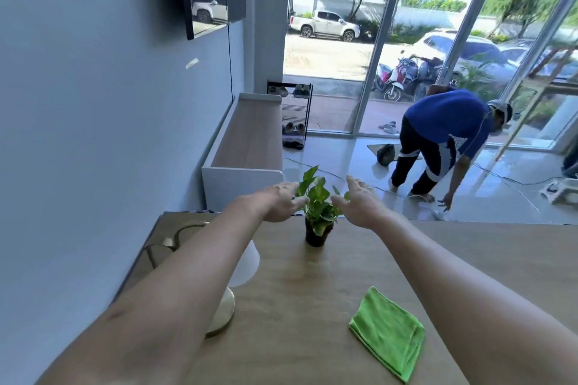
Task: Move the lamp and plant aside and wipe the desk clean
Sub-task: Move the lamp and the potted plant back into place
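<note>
Currently both hands, left (281,201) and right (359,203), flank the small leafy green plant in its dark pot (317,216) at the wooden counter's (297,291) far edge, fingers spread, grasping nothing; pot stands upright just below them, equally near.

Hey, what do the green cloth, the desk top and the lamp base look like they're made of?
Green cloth: soft microfibre by the look, matte and fuzzy, folded with limp edges. Desk top: wood-grain surface with a low sheen, likely laminate or veneer rather than solid wood. Lamp base: round, pale gold and shiny at the rim, probably brushed metal, though part is hidden by the arm.
</note>
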